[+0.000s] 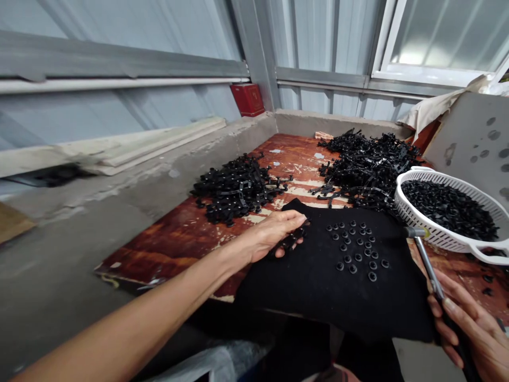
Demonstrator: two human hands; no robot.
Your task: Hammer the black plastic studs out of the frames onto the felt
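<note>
My left hand [274,233] is closed around black plastic pieces [289,241] above the left side of a black cloth [310,286]. Its fingers hide much of them, and their exact kind cannot be made out. At the lower right, my right hand [465,318] grips the dark handle of a small hammer [427,262] with a metal shaft. The hammer's head, dark at one end and yellowish at the other, is raised over the cloth's right edge. Between the hands, several small round black caps [358,257] lie spread on the cloth.
Black plastic link-like parts form one pile [238,188] at the left and a larger pile [369,164] at the back. A white basket [441,241] of small black pieces stands right on the worn reddish table [167,252]. A red box [247,100] sits on the back ledge.
</note>
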